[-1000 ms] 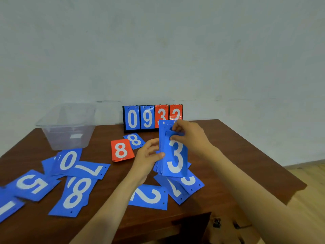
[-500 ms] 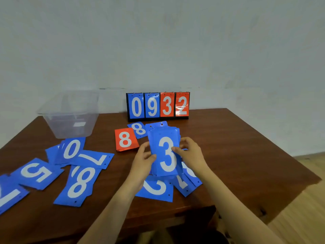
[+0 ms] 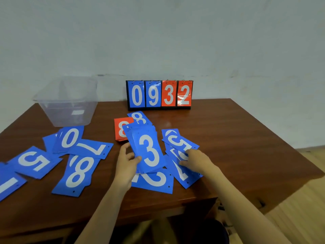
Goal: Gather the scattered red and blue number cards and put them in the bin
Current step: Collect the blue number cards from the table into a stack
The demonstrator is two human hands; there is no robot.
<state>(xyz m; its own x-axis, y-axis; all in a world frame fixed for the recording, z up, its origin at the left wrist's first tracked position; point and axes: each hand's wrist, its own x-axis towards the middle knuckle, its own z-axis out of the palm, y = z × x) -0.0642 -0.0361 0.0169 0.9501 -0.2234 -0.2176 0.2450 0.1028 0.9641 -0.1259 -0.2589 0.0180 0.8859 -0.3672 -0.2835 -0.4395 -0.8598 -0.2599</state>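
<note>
My left hand (image 3: 127, 162) grips a stack of blue cards (image 3: 147, 150) with a white 3 on top, thumb across its left edge, just above the table. My right hand (image 3: 197, 158) lies on the loose blue cards (image 3: 179, 141) to the right of the stack, fingertips touching one. A blue 2 card (image 3: 154, 182) lies under the stack. A red 8 card (image 3: 121, 129) and a blue 8 card (image 3: 139, 118) lie behind it. Blue 0 (image 3: 70, 138), 7 (image 3: 95, 148), 8 (image 3: 79, 175) and 5 (image 3: 34, 162) cards are spread at the left. The clear plastic bin (image 3: 67, 101) stands at the back left.
A flip scoreboard (image 3: 159, 95) reading 0932 stands at the back of the brown wooden table (image 3: 237, 138), against the wall. The table's right edge drops to a wooden floor (image 3: 309, 199). Another blue card (image 3: 8, 185) lies at the far left edge.
The stack has come down from upright to low over the table. My right hand let go of it and moved right onto the loose cards; my left hand alone holds it now.
</note>
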